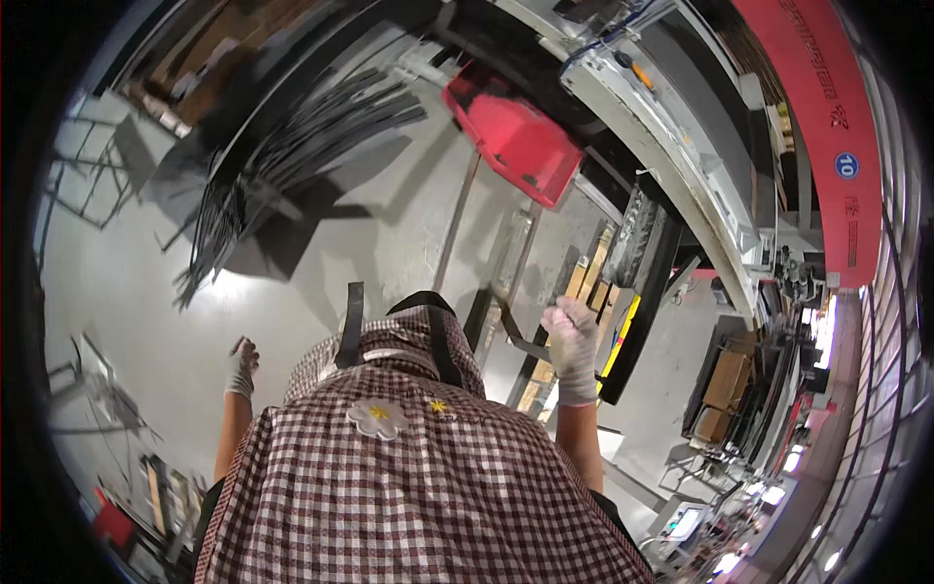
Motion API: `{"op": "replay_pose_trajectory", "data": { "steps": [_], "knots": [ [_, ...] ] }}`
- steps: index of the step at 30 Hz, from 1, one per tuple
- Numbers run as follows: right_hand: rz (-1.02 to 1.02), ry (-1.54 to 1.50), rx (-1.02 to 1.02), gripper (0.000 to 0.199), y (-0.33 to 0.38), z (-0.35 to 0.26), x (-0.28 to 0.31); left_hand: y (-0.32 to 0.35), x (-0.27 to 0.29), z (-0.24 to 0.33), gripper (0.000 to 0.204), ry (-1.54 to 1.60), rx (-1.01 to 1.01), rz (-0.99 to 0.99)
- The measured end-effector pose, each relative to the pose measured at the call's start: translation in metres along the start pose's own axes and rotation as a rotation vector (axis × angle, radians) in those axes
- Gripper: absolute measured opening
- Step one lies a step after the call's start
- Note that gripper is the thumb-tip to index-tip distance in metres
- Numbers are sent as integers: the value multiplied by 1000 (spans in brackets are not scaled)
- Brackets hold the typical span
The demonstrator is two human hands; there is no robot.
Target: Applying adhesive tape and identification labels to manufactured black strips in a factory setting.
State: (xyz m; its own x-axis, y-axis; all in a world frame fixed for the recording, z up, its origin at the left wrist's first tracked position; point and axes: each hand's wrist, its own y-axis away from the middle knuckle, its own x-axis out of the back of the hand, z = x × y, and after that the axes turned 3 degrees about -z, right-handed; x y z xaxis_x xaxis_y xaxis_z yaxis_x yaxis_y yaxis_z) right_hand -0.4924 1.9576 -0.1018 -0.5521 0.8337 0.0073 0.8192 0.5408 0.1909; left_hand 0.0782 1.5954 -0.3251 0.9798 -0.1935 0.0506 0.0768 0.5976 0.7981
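Checked apron (pixel 418 496), near; left hand (pixel 243 367) and right hand (pixel 574 341) apart, curled, any grip unclear. Far left: dark strips (pixel 336 122), probably light, flexible, best held mid-length.

Single view, wide and round, worn on person's head, left one of pair. Looks down past chest; top of view points ahead. Very near: brown-and-white checked cloth apron (pixel 428 496), filling bottom middle. Bit farther: pale-gloved left hand (pixel 244 366) and pale-gloved right hand (pixel 572 346), one each side. Farther below: smooth grey floor (pixel 165 341). Long red printed beam (pixel 825 117) bends along right rim. Corners black.
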Motion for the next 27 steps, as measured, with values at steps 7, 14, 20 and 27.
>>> {"op": "replay_pose_trajectory", "data": {
  "steps": [7,14,20,27],
  "knots": [
    [130,-27,100,14,-14,47,-2,-20,-105,123,34,-94,-315,-79],
    [121,-8,97,25,-52,-1,-22,10,-184,81,34,-56,-211,-250],
    [78,100,271,36,-106,-62,-8,-7,-207,110,48,-338,-526,-344],
    [266,375,550,41,-117,-154,6,43,-314,231,62,-469,-983,-612]
  ]
}}
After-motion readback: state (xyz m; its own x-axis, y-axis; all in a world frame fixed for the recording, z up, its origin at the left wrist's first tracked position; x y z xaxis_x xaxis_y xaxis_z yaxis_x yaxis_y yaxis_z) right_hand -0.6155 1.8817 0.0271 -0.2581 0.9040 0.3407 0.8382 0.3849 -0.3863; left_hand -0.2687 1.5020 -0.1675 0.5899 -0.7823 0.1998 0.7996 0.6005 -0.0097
